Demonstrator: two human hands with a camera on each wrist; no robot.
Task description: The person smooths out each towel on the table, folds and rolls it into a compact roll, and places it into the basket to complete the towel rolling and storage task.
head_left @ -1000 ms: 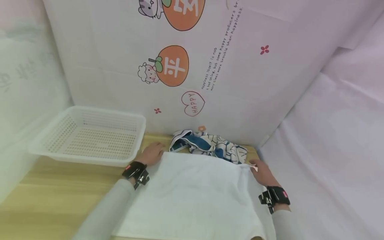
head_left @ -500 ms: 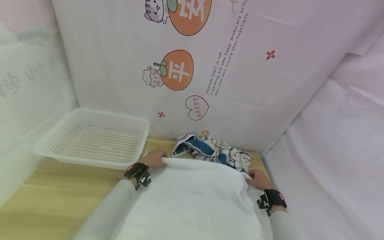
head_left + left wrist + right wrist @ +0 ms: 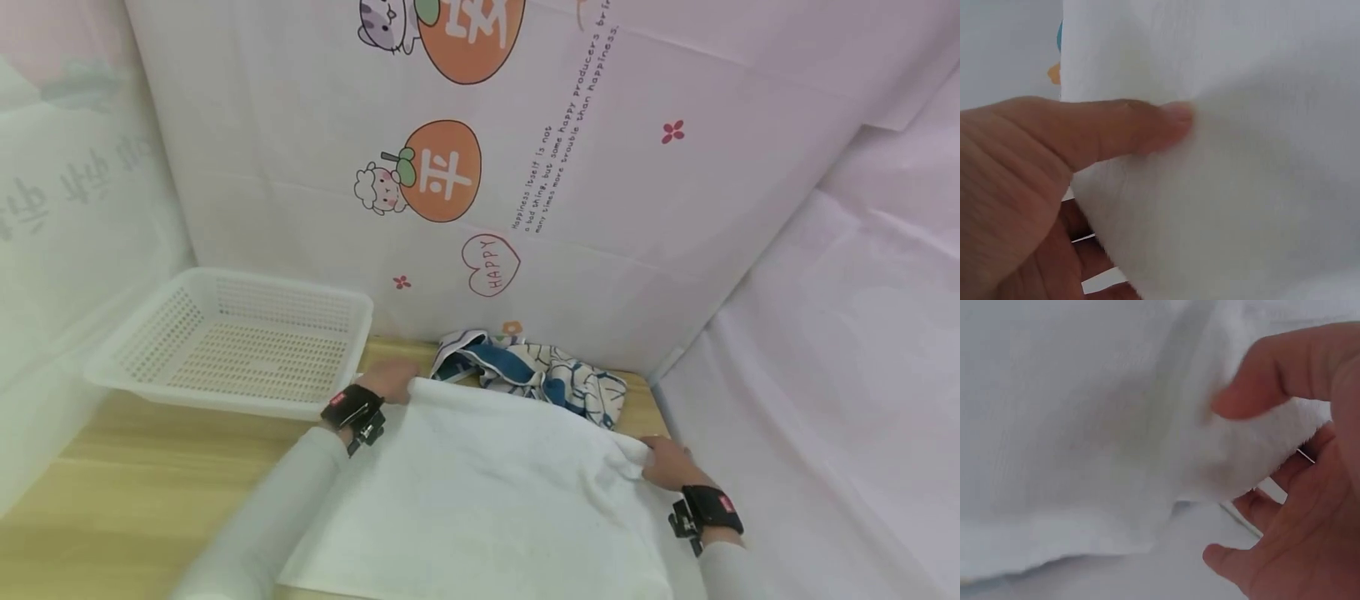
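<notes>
A white towel [image 3: 480, 492] lies spread over the front of the table, its far edge lifted between the two hands. My left hand [image 3: 392, 381] pinches the far left corner. In the left wrist view the thumb of the left hand [image 3: 1072, 144] lies on the towel [image 3: 1241, 156], the other fingers behind it. At the far right corner, my right hand [image 3: 671, 464] grips the cloth. The right wrist view has the right hand's [image 3: 1297, 437] thumb pressed on the towel [image 3: 1085, 425], with fingers partly behind its edge.
A white plastic basket [image 3: 352, 333] stands at the back left. Behind the towel, a crumpled blue-and-white patterned cloth [image 3: 525, 371] lies against the back wall [image 3: 585, 283]. Wooden tabletop [image 3: 150, 500] shows at left. A white sheet wall [image 3: 847, 375] rises close by the right hand.
The towel's far edge was raised, then lowered somewhat and pulled wider. My right hand has moved outward to the right and slightly nearer; the left hand keeps its corner.
</notes>
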